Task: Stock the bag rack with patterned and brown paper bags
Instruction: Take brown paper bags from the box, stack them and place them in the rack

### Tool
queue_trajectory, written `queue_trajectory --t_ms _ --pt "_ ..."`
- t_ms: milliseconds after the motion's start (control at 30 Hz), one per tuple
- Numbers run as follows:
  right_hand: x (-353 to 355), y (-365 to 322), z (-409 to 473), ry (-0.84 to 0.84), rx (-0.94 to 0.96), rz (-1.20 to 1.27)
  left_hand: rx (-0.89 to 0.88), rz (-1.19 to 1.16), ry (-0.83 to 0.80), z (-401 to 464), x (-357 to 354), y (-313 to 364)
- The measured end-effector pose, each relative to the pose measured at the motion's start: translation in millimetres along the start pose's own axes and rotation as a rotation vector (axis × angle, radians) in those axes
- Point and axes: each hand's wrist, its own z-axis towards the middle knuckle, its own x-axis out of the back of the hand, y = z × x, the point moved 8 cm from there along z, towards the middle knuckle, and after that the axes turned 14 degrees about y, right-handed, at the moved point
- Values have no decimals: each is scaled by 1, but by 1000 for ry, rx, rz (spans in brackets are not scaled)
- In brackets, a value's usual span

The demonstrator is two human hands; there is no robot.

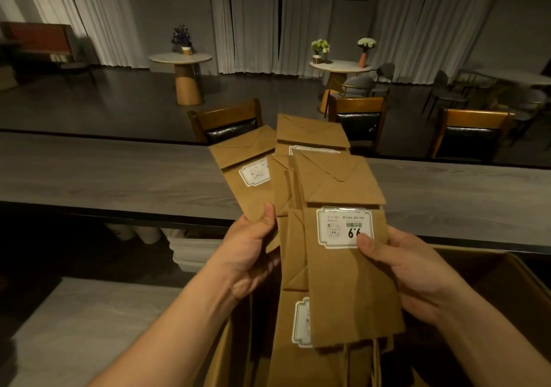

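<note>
- Flat brown paper bags with white labels [343, 267]: fanned, held above open cardboard box [507, 282].
- Left hand [250, 255], right hand [417, 273]: each grip pinching the fan.
- Step: gathering stock; next, square the stack. Rack unseen.

Two bare hands and forearms

The left hand [250, 255] and right hand [417, 273] wear no gloves, rings or watch that can be seen. Both forearms are uncovered right down to the bottom edge of the view, with no sleeve showing. The thumbnails are short and unpainted.
</note>
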Motion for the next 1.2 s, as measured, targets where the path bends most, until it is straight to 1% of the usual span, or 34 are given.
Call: queue_trajectory --t_ms 67,133,267,367,500,567,633,667,733,767,833,900,1000,1033,1100,1133,1200 --pt "-1 -1 -2 1 4 5 -11 16 -6 -2 0 2" --pt "2 -3 -2 30 6 27 -59 88 35 0 4 2" --pt "20 -12 4 143 46 85 -170 237 74 3 2 4" --pt "32 -18 6 225 60 184 -183 415 42 -2 -4 1" --pt "33 -13 5 228 21 204 -101 576 -69 -7 -9 -11" --pt "31 -14 1 227 16 181 -61 604 -154 -9 -14 -18" --pt "31 -18 -2 238 39 156 -49 599 -206 -13 -17 -21" --pt "32 -20 -3 253 65 126 -45 584 -203 -13 -16 -22" --pt "29 -25 -7 276 163 -12 -51 545 -222 -13 -18 -23" --pt "22 -26 -8 259 208 -95 -69 563 -245 -16 -22 -23" --pt "1 -22 -11 160 271 -220 -114 642 -294 -19 -27 -25" --pt "-13 -18 -10 79 306 -248 -189 644 -236 -14 -23 -21" --pt "-25 -18 -9 -13 402 -280 -251 566 -141 -9 -16 -13" --pt "-27 -15 -9 -31 386 -263 -279 547 -92 -8 -14 -9" --pt "-23 -9 -7 12 317 -205 -307 450 44 -5 -6 1" --pt "-20 -7 -5 53 295 -217 -302 363 100 -3 -2 5" --pt "-10 -6 -1 163 267 -319 -273 178 189 0 8 12"
